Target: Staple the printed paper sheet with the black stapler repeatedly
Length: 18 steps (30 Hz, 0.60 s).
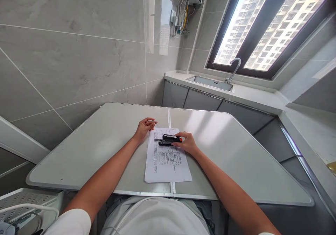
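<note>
A black stapler (170, 138) with a small orange-red part at its rear end lies over the upper part of a printed sheet of paper (168, 168). My right hand (187, 142) grips the stapler's rear end from the right, thumb below and fingers above. The stapler's front points left, and its upper and lower arms stand apart there. Beside the paper's upper left corner, my left hand (146, 127) rests with loosely bent fingers, slightly apart, and nothing visible in them. Whether its fingertips touch the paper's edge I cannot tell.
The paper lies across the metal seam of a pale folding table (220, 140). A white perforated rack (28, 201) stands at the lower left. Beyond the table are a counter with a sink (210, 82), a faucet (234, 70) and a window. A tiled wall borders the left.
</note>
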Available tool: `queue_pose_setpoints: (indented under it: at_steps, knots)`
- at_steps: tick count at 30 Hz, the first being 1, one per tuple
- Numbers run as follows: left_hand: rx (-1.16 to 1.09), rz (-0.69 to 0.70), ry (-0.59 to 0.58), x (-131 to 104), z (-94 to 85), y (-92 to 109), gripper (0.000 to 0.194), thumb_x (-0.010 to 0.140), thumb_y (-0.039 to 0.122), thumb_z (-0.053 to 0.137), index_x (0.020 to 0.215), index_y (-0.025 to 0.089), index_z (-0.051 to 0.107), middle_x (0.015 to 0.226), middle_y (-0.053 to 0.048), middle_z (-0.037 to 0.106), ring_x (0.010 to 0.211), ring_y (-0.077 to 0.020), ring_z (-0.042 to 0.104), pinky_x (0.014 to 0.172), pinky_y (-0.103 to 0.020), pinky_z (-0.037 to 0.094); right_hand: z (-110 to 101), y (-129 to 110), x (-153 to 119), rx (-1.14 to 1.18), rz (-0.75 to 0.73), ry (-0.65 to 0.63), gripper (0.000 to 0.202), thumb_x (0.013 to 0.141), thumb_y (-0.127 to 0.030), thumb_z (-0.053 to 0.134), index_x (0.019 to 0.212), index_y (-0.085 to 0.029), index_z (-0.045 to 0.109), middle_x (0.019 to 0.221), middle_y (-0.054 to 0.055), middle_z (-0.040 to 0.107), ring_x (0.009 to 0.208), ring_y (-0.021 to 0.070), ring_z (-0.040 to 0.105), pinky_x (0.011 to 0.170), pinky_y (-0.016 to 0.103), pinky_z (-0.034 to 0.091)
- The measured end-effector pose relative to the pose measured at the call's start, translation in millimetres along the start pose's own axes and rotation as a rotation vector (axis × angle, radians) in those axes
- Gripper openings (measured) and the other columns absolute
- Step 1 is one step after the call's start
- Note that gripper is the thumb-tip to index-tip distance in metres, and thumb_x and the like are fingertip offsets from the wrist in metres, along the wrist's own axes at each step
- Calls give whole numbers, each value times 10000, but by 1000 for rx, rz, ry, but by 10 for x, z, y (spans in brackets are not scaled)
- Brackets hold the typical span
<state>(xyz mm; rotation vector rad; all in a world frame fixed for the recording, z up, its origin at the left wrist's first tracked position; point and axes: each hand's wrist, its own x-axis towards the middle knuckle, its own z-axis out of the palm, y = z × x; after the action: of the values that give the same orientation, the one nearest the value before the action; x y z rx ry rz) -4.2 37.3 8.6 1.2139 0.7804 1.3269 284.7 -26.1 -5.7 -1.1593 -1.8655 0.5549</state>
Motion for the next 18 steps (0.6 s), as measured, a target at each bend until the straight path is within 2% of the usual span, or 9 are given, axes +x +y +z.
queue_pose_setpoints:
  at_steps: [5, 9, 11, 13, 15, 18]
  knots:
    - [31, 40, -80, -66, 75, 67, 512, 661, 436, 952, 1057, 202, 725, 745, -45, 720, 954, -249, 716, 598, -250, 435, 17, -3, 10, -39, 5, -54, 388, 630, -484, 932, 901, -240, 799, 865, 26, 774, 830, 252, 690, 832, 413, 536]
    - [47, 45, -112, -92, 97, 79, 524, 643, 467, 955, 1037, 211, 724, 690, -13, 676, 921, -249, 720, 678, -286, 511, 1, 8, 25, -72, -48, -117, 370, 704, -521, 887, 898, -231, 763, 782, -6, 729, 722, 201, 648, 767, 386, 547]
    - [51, 44, -117, -97, 100, 79, 536, 624, 485, 959, 1016, 209, 721, 692, -7, 670, 861, -232, 719, 686, -298, 530, -19, -2, 34, -83, -120, -127, 396, 735, -532, 872, 966, -234, 752, 842, 8, 730, 779, 209, 658, 772, 382, 560]
    - [56, 32, -139, -107, 115, 82, 553, 611, 480, 965, 1022, 207, 715, 693, 0, 668, 802, -213, 715, 688, -306, 545, -40, -32, 41, -102, -223, -71, 418, 804, -518, 830, 1104, -244, 732, 999, 50, 729, 933, 235, 670, 844, 401, 570]
    - [75, 10, -190, -129, 154, 93, 562, 595, 441, 977, 1026, 200, 710, 696, 5, 672, 755, -202, 716, 693, -315, 561, -49, -80, 42, -150, -315, 39, 418, 895, -471, 756, 1246, -256, 683, 1147, 94, 683, 1053, 248, 648, 907, 424, 565]
    - [132, -6, -244, -177, 253, 123, 511, 589, 384, 983, 971, 183, 711, 705, -10, 686, 791, -234, 742, 656, -308, 566, -23, -156, 31, -252, -438, 193, 391, 965, -372, 684, 1340, -273, 633, 1182, 119, 628, 1037, 243, 638, 890, 421, 567]
